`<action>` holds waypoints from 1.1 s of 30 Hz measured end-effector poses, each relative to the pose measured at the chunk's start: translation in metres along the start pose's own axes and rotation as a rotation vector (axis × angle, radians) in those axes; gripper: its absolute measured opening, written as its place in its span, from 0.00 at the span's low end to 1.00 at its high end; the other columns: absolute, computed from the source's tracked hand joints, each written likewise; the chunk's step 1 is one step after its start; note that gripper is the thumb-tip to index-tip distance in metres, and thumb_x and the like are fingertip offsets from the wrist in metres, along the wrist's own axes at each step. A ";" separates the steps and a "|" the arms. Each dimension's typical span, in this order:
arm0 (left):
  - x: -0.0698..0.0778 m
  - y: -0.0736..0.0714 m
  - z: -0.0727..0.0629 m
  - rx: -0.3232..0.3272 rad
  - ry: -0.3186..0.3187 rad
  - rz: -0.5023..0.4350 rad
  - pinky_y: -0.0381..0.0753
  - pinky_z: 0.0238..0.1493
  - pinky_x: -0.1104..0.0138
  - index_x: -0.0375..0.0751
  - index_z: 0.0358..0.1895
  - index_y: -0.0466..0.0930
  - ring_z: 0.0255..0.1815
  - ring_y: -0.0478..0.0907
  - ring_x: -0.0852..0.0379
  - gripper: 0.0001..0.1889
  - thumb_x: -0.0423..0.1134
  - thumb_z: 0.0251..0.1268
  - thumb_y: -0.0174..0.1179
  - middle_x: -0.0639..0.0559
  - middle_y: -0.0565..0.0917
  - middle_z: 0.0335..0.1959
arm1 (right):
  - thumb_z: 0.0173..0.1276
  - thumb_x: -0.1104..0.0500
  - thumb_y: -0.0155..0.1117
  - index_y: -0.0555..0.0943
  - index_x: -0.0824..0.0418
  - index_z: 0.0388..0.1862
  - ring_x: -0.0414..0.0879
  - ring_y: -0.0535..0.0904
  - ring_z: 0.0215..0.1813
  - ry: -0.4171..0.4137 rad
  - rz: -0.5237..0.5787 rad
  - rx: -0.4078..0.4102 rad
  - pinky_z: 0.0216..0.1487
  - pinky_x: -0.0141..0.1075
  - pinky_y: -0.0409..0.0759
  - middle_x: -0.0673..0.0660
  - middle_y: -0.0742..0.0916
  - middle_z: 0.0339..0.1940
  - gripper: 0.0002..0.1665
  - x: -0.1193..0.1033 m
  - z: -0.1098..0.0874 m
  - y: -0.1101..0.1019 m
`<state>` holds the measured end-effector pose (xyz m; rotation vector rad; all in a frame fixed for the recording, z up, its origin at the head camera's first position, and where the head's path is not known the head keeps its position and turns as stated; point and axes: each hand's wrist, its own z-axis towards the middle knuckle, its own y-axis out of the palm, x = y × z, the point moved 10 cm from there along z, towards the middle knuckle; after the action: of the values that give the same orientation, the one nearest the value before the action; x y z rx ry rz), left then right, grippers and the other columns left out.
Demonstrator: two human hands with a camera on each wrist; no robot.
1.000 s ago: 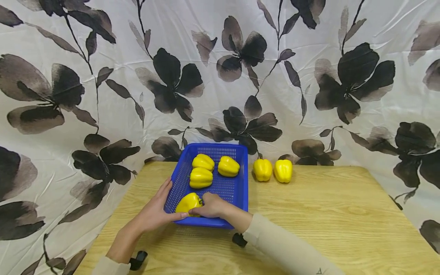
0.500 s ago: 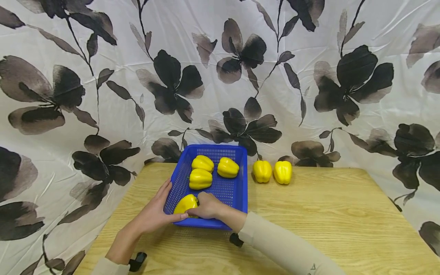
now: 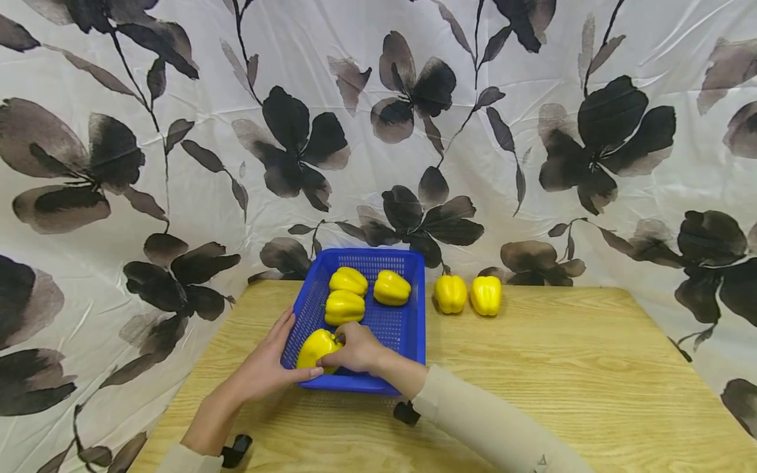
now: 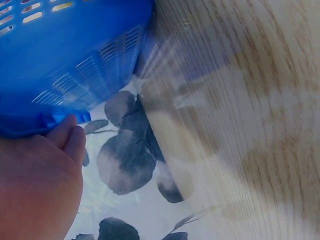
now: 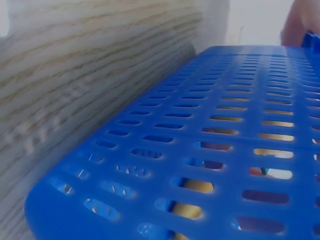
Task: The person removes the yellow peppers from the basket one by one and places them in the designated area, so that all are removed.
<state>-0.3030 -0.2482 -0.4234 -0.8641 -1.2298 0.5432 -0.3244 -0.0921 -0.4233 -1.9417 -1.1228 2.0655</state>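
Observation:
A blue plastic basket (image 3: 418,328) with slotted walls stands on the table. My left hand (image 3: 265,368) grips its near left corner, thumb along the front rim and fingers against the left side; the left wrist view shows the fingertips (image 4: 75,137) at the rim. Inside the near left corner, my right hand (image 3: 359,349) holds a yellow bell pepper (image 3: 315,349) at its stem end, thumb on the near side. Three more yellow bell peppers lie farther back in the basket: a left pair (image 3: 349,281) and one on the right (image 3: 392,288). The right wrist view shows mainly the basket wall (image 5: 165,125).
Two yellow bell peppers (image 3: 451,293) stand on the wooden table (image 3: 562,368) just right of the basket, near the back edge. Behind the table hangs a white floral cloth (image 3: 508,164). Each wrist bears a small black device (image 3: 238,450).
The right hand has shifted slightly left and then up with the bell pepper, whose stem end has risen and turned a little. The left hand and basket stay in place.

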 end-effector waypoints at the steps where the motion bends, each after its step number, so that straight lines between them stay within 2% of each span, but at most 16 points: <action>1: 0.000 0.001 0.000 -0.002 -0.002 -0.001 0.56 0.72 0.32 0.34 0.83 0.41 0.81 0.48 0.29 0.67 0.69 0.53 0.71 0.41 0.40 0.85 | 0.56 0.51 0.82 0.82 0.70 0.53 0.47 0.80 0.44 0.003 0.018 0.012 0.47 0.42 0.82 0.58 0.87 0.46 0.32 0.000 -0.001 -0.002; 3: -0.001 0.002 0.000 -0.001 -0.004 -0.002 0.56 0.72 0.32 0.35 0.83 0.41 0.81 0.49 0.30 0.67 0.69 0.52 0.72 0.41 0.41 0.85 | 0.57 0.53 0.82 0.82 0.69 0.53 0.48 0.80 0.46 0.006 0.084 0.033 0.50 0.45 0.82 0.59 0.87 0.48 0.31 0.002 -0.001 -0.005; 8: -0.001 0.004 0.001 0.000 -0.012 -0.008 0.58 0.71 0.32 0.36 0.83 0.42 0.80 0.51 0.30 0.66 0.68 0.52 0.72 0.40 0.41 0.85 | 0.60 0.55 0.80 0.78 0.70 0.60 0.49 0.80 0.47 0.019 0.267 0.070 0.54 0.47 0.82 0.59 0.85 0.50 0.35 0.007 -0.003 -0.017; 12: 0.001 0.005 0.001 -0.001 -0.014 -0.014 0.59 0.71 0.31 0.37 0.83 0.41 0.80 0.51 0.30 0.65 0.65 0.53 0.73 0.41 0.41 0.85 | 0.62 0.53 0.78 0.78 0.70 0.63 0.48 0.82 0.48 0.014 0.337 0.088 0.55 0.45 0.83 0.58 0.86 0.51 0.36 0.007 -0.004 -0.027; 19: 0.001 0.003 0.002 -0.004 -0.030 -0.021 0.59 0.71 0.32 0.37 0.84 0.41 0.80 0.52 0.30 0.66 0.67 0.52 0.72 0.42 0.41 0.85 | 0.70 0.55 0.71 0.77 0.71 0.65 0.47 0.82 0.49 -0.083 0.397 0.100 0.56 0.44 0.82 0.58 0.87 0.52 0.30 -0.004 -0.010 -0.050; 23: 0.001 0.001 0.002 -0.002 -0.034 -0.016 0.59 0.70 0.31 0.37 0.84 0.40 0.79 0.52 0.30 0.67 0.67 0.52 0.72 0.41 0.41 0.85 | 0.74 0.55 0.66 0.79 0.68 0.60 0.47 0.82 0.47 -0.142 0.419 0.095 0.55 0.43 0.81 0.57 0.87 0.48 0.23 -0.007 -0.016 -0.063; 26: 0.001 0.000 0.001 0.001 -0.033 -0.015 0.59 0.70 0.31 0.37 0.83 0.40 0.79 0.52 0.30 0.67 0.66 0.52 0.73 0.41 0.41 0.85 | 0.76 0.54 0.65 0.79 0.67 0.59 0.47 0.82 0.48 -0.170 0.431 0.089 0.56 0.43 0.81 0.57 0.87 0.48 0.21 -0.006 -0.021 -0.072; 30: -0.001 0.001 0.001 0.001 -0.036 -0.019 0.58 0.71 0.32 0.37 0.83 0.40 0.80 0.51 0.31 0.66 0.65 0.52 0.74 0.41 0.41 0.85 | 0.77 0.55 0.63 0.77 0.68 0.62 0.49 0.83 0.52 -0.195 0.450 0.066 0.60 0.44 0.81 0.59 0.86 0.52 0.23 -0.004 -0.027 -0.081; 33: -0.001 0.001 0.001 -0.002 -0.039 -0.021 0.58 0.71 0.32 0.38 0.84 0.40 0.80 0.51 0.31 0.66 0.64 0.52 0.74 0.41 0.41 0.85 | 0.76 0.56 0.64 0.74 0.70 0.68 0.51 0.83 0.56 -0.206 0.454 0.066 0.61 0.45 0.81 0.62 0.85 0.56 0.28 -0.002 -0.031 -0.090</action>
<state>-0.3046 -0.2481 -0.4253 -0.8444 -1.2743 0.5442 -0.3324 -0.0141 -0.3695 -2.1458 -0.6697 2.5370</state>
